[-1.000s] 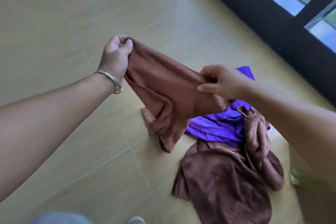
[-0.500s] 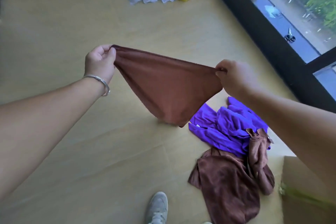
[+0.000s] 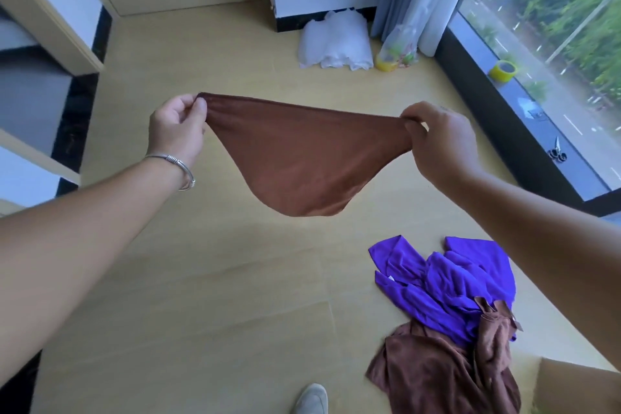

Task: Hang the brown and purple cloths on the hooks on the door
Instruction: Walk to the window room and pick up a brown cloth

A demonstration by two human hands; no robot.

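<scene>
Brown cloth [image 3: 302,158] stretched between left hand [image 3: 176,131], right hand [image 3: 440,141]

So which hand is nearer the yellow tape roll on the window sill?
Right. The right hand pinches the brown cloth just left of the yellow tape roll; the left hand holds the far corner.

I see one cloth [image 3: 302,158] stretched between my left hand [image 3: 176,131] and right hand [image 3: 440,141], above the floor [image 3: 201,279]; a cloth heap [image 3: 447,323] lies below my right hand.
</scene>
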